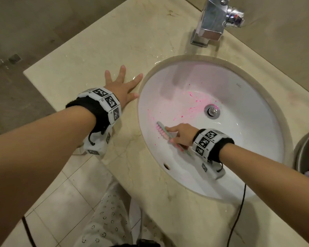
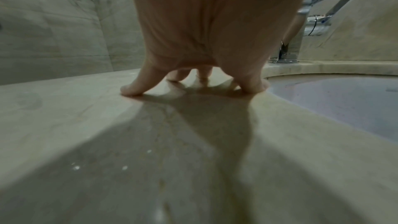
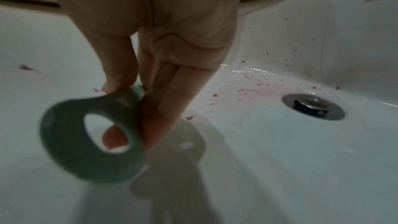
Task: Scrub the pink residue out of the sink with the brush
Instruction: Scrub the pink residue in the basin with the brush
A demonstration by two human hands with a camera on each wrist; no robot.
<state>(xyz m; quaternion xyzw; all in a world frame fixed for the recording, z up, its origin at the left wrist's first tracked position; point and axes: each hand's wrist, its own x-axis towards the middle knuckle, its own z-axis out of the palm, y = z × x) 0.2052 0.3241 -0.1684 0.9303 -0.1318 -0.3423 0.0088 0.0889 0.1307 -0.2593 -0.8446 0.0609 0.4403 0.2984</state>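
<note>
A white oval sink point(image 1: 253, 107) is set in a beige stone counter. Pink residue point(image 1: 197, 102) is spattered left of the metal drain point(image 1: 212, 111) and smeared faintly up the back wall. My right hand point(image 1: 180, 133) grips a green-handled brush point(image 1: 163, 131) whose pink-stained bristles press on the sink's left wall. In the right wrist view the brush's ringed handle end point(image 3: 64, 144) sticks out below my fingers point(image 3: 172, 108), and residue specks point(image 3: 243, 90) lie beside the drain point(image 3: 313, 106). My left hand point(image 1: 122, 86) rests flat on the counter with fingers spread, its fingertips point(image 2: 131, 89) on the stone.
A chrome faucet point(image 1: 214, 20) stands behind the sink, with water drops on the counter point(image 1: 100, 56) around it. A round bin point(image 1: 307, 154) sits at the right edge. A black cable point(image 1: 239, 211) hangs over the counter's front. Tiled floor lies below.
</note>
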